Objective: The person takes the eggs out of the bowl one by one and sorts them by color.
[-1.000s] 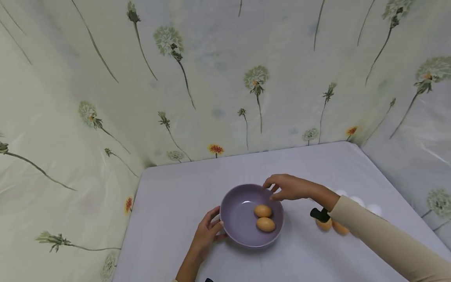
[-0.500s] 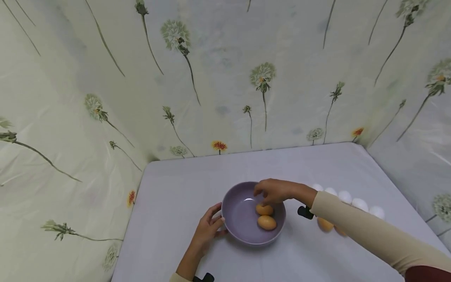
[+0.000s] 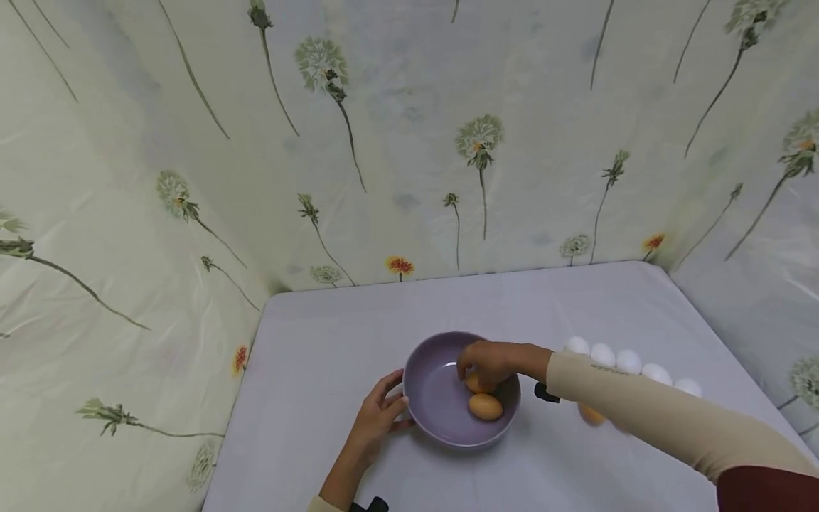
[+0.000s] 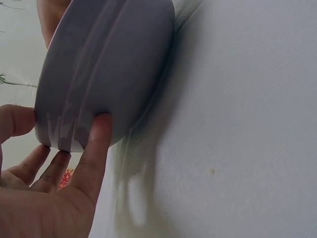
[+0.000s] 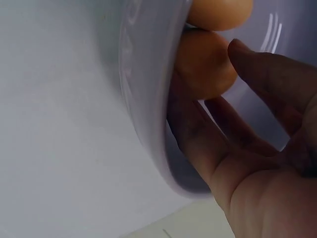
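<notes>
A purple bowl (image 3: 431, 409) sits on the table with two brown eggs inside. My left hand (image 3: 374, 419) grips its left side; in the left wrist view the thumb and fingertips press against the outer wall of the bowl (image 4: 119, 64). My right hand (image 3: 491, 363) reaches into the right part of the bowl. In the right wrist view, thumb and fingers close round one brown egg (image 5: 205, 64), near the bowl wall. The other brown egg (image 3: 485, 407) lies beside it, nearer me. My right hand partly covers the gripped egg in the head view.
A row of several white eggs (image 3: 628, 362) lies on the table (image 3: 333, 355) to the right, beyond my right sleeve. A brown egg (image 3: 591, 415) shows below that sleeve, which hides part of this group. Flower-printed sheets (image 3: 397, 142) hang behind and beside the table.
My right hand has moved left and down from the bowl's far right rim, onto one brown egg inside. The left hand stays on the bowl. The view has shifted slightly.
</notes>
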Available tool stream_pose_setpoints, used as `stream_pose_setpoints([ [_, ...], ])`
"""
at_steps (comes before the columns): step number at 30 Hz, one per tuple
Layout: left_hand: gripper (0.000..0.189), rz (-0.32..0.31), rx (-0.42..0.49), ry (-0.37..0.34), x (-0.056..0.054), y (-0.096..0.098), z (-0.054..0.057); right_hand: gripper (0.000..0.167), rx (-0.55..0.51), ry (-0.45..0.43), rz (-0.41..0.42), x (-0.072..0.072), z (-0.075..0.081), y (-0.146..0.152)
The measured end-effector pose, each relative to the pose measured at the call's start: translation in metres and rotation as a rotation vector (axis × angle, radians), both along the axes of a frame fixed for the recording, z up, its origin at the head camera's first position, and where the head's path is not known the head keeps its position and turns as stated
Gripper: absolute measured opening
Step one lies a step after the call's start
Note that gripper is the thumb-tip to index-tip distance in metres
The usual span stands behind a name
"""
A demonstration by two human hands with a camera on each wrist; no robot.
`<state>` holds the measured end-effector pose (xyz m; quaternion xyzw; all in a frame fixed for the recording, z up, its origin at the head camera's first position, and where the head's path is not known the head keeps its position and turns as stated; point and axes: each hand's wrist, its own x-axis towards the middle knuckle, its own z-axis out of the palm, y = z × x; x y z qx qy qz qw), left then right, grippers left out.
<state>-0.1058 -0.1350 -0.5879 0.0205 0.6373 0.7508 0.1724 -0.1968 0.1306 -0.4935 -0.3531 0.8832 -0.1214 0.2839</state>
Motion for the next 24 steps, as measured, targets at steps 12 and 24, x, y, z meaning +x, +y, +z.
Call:
stream_pose_setpoints([
  [12, 0.056, -0.004, 0.006, 0.007, -0.001, 0.0, -0.001, 0.027, 0.051, 0.031, 0.044, -0.003, -0.009, -0.011],
  [24, 0.057, 0.001, 0.009, 0.004, -0.002, -0.001, -0.003, 0.031, 0.033, 0.012, 0.059, -0.008, -0.017, -0.012],
])
